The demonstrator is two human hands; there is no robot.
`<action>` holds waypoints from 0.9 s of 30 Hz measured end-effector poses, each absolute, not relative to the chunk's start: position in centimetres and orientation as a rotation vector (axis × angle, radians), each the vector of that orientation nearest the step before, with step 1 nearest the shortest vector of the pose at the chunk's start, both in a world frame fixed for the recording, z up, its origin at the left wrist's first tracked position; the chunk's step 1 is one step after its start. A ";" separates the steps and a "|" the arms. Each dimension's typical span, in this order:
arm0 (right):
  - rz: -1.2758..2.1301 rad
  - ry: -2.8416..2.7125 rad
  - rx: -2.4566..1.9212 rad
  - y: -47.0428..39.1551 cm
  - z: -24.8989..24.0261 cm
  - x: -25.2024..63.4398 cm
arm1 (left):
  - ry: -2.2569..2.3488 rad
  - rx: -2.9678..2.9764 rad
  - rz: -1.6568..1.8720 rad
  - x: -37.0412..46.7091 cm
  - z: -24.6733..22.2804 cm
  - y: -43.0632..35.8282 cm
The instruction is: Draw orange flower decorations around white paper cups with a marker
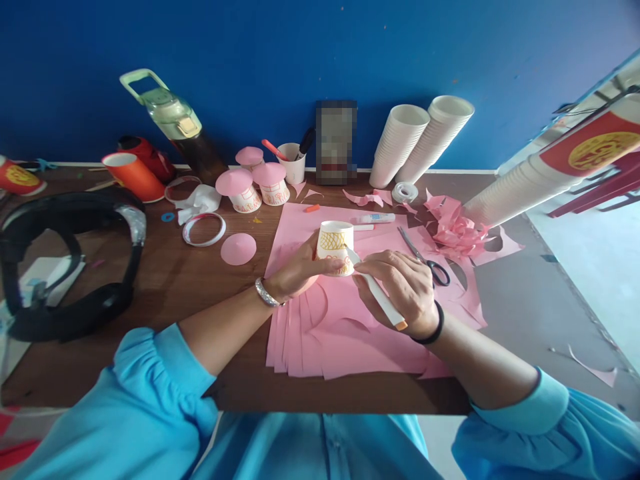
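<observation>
My left hand (301, 270) grips a white paper cup (336, 235), turned rim-down, over the pink paper. Yellow crosshatch lines cover its upper part, and orange-red drawing runs round the lower part. In my right hand (397, 283) is a white marker (383, 301) with an orange end, its tip at the cup's right side. Pink paper sheets (345, 347) lie stacked and fanned out beneath both hands. An orange marker cap (312, 208) and a glue stick (375, 218) rest on the paper behind the cup. Black-handled scissors (439, 272) lie right of my right hand.
Several drawn cups with pink cone roofs (270, 175) stand at the back, near a loose pink cone (239, 249). Tall white cup stacks (400, 143) and crumpled pink scraps (455, 227) are to the right. A bottle (175, 120), tape roll (204, 229) and black headset (75, 267) occupy the left.
</observation>
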State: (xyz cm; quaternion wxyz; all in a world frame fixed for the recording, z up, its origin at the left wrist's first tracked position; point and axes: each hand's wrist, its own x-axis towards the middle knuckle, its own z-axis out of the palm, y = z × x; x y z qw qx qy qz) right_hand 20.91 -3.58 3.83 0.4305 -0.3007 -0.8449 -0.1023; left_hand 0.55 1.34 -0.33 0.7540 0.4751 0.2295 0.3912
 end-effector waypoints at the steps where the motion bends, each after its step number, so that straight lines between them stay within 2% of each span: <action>1: -0.254 -2.107 -0.747 -3.6 3.8 20.9 | 0.507 1.037 0.850 0.5 -0.4 1.3; 27: -0.262 -2.053 -0.762 -3.3 3.2 21.2 | 0.536 1.051 0.822 0.5 0.0 1.2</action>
